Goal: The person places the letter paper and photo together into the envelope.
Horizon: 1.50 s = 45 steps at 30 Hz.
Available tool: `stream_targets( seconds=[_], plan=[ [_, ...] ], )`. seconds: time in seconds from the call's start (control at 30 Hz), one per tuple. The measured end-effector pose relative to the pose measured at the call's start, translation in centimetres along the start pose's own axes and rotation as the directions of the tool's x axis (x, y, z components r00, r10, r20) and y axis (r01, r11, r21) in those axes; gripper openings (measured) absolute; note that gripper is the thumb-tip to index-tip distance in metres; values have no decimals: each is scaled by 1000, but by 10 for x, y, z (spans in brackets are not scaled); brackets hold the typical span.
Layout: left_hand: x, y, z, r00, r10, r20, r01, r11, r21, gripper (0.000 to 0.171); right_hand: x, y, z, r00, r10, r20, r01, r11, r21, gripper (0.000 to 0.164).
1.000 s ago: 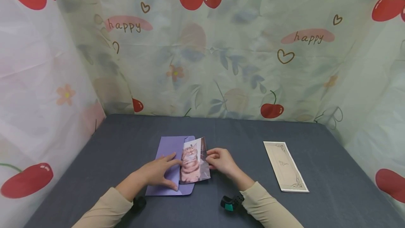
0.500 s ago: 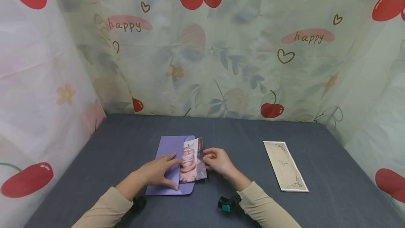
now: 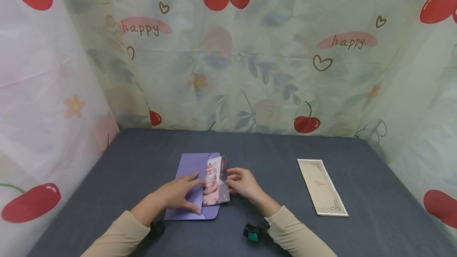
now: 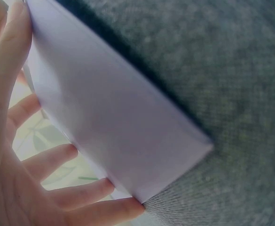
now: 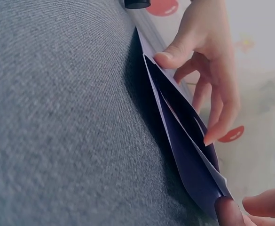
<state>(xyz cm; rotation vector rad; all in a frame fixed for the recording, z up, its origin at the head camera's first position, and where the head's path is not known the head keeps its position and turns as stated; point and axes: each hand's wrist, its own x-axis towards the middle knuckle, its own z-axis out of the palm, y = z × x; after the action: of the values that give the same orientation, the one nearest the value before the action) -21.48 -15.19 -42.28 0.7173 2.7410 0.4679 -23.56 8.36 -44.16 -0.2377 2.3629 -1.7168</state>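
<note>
A purple envelope (image 3: 191,164) lies on the dark cloth, its opening toward the right. My left hand (image 3: 174,194) rests on it with fingers spread; in the left wrist view those fingers reach along the envelope's (image 4: 128,113) edge. A photo card of a pinkish cat (image 3: 212,187) sticks out of the opening, its left part hidden inside. My right hand (image 3: 245,185) pinches the card's right edge between thumb and fingers. From the right wrist view the envelope's mouth gapes, with the card's edge (image 5: 208,162) between its layers.
A beige card with ornate corners (image 3: 323,188) lies to the right on the dark tablecloth (image 3: 271,150). Patterned curtains (image 3: 235,70) stand behind and at both sides. Black wrist devices (image 3: 256,231) hang under both forearms.
My right hand has moved left, sliding the cat photo card deeper into the envelope, so less of it shows. My left hand has stayed in place on the envelope.
</note>
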Motion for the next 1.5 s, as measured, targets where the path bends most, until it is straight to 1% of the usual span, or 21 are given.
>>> stream_targets(
  seconds=[0.33, 0.57, 0.8, 0.97, 1.23, 1.5],
  plan=[
    [0, -1, 1, 1000, 17, -10, -17, 1000, 0, 73, -1, -1, 4, 999, 3, 35, -4, 1000, 18, 38],
    [1, -1, 1, 1000, 21, -15, -21, 1000, 13, 74, 1, 0, 8, 998, -11, 57, 9, 999, 40, 40],
    [-1, 0, 0, 999, 32, -6, -32, 999, 22, 79, 0, 0, 12, 997, -19, 69, 16, 999, 43, 41],
    [-1, 1, -1, 1000, 30, -4, -30, 999, 19, 82, -1, 0, 14, 997, -6, 77, 1, 998, 65, 42],
    [0, -1, 0, 999, 48, -13, -48, 999, 21, 77, 0, -1, 19, 996, -10, 88, 4, 997, 78, 44],
    [2, -1, 1, 1000, 20, -14, -20, 1000, 23, 75, -1, -1, 23, 996, -5, 93, -2, 997, 74, 47]
  ],
)
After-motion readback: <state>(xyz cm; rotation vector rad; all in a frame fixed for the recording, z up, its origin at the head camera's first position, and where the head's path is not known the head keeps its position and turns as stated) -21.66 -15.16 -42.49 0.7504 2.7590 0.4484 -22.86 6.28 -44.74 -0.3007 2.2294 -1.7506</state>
